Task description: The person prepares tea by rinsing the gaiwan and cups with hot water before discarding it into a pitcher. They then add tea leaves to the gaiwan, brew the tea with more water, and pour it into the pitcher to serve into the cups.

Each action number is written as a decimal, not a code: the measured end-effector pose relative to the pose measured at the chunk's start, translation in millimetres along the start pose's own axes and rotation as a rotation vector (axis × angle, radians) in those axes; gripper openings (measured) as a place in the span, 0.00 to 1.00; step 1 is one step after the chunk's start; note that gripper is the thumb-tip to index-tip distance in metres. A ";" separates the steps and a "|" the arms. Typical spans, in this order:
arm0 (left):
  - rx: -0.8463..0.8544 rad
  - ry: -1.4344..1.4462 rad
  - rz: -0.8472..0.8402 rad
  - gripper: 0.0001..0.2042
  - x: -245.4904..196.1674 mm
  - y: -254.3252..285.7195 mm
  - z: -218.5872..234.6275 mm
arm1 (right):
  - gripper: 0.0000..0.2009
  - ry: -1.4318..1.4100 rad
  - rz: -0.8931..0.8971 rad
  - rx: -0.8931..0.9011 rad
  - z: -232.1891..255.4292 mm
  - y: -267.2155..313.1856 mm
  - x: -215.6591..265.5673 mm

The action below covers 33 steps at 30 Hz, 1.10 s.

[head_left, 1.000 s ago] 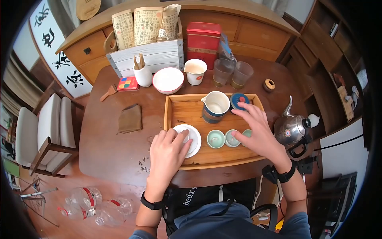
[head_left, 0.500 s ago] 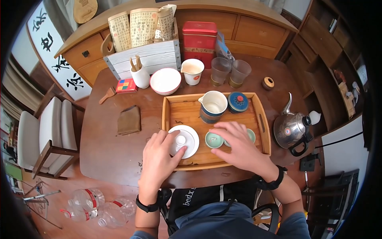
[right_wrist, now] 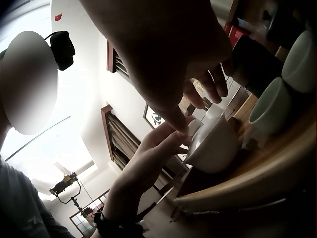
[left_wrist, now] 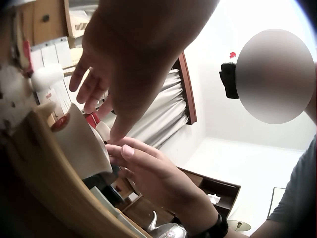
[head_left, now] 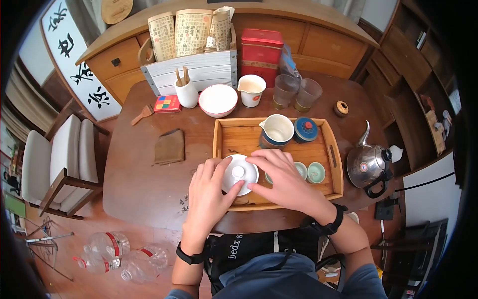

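Note:
A white lidded bowl [head_left: 238,172] with a round knob sits at the left of the wooden tray [head_left: 217,142]. My left hand [head_left: 208,192] is at its left and near side, thumb and index finger spread at the rim. From the right, my right hand [head_left: 286,180] reaches over a partly hidden green cup, its fingertips at the bowl's rim. Neither hand plainly grips. Both wrist views show the bowl [left_wrist: 81,144] [right_wrist: 216,146] below extended fingers; firm contact cannot be told.
On the tray are green cups [head_left: 316,173], a blue-and-white pitcher [head_left: 278,130] and a blue lidded jar [head_left: 305,130]. A steel kettle [head_left: 365,164] stands right of it, a brown cloth [head_left: 170,147] left. Behind are a bowl [head_left: 218,100], a white pitcher [head_left: 252,90] and glasses [head_left: 285,92].
My right hand has moved left, from near the jar and cups to the white bowl. My left hand has stayed beside the bowl, its fingers spreading off the lid knob to the rim.

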<state>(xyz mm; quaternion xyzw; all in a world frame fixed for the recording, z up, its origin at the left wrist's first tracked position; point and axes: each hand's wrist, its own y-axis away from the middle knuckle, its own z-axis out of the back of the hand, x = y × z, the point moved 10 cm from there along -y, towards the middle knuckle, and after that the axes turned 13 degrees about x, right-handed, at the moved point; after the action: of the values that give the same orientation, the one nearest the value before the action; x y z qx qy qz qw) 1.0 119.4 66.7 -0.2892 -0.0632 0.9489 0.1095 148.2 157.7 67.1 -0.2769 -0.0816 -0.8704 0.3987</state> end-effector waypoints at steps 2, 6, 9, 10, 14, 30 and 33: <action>-0.024 -0.010 -0.022 0.28 3.4 4.2 0.6 | 0.27 -0.017 0.007 -0.006 -6.3 -7.4 2.1; 0.001 0.006 0.018 0.28 16.5 13.8 -0.5 | 0.23 -0.017 -0.003 0.007 -20.0 -18.4 0.3; 0.012 0.024 0.026 0.27 22.7 21.4 -2.5 | 0.20 -0.025 -0.008 0.004 -22.1 -23.4 -2.7; 0.018 0.030 0.030 0.26 23.8 23.0 -4.2 | 0.19 -0.025 -0.004 0.000 -22.0 -23.6 -2.2; 0.013 0.051 0.028 0.24 25.1 28.0 -8.4 | 0.18 -0.040 0.015 -0.027 -21.6 -22.5 -3.5; 0.038 0.067 0.037 0.25 23.3 45.3 -13.5 | 0.19 0.016 0.048 -0.056 -21.3 -18.1 5.7; 0.041 0.059 0.035 0.25 21.8 44.7 -12.2 | 0.19 0.028 0.063 -0.086 -20.6 -16.8 5.6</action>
<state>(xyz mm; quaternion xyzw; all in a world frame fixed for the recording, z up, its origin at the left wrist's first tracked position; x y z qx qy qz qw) -17.4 82.2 36.8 -0.3156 -0.0355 0.9429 0.1004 124.3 157.8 54.4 -0.2841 -0.0297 -0.8640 0.4146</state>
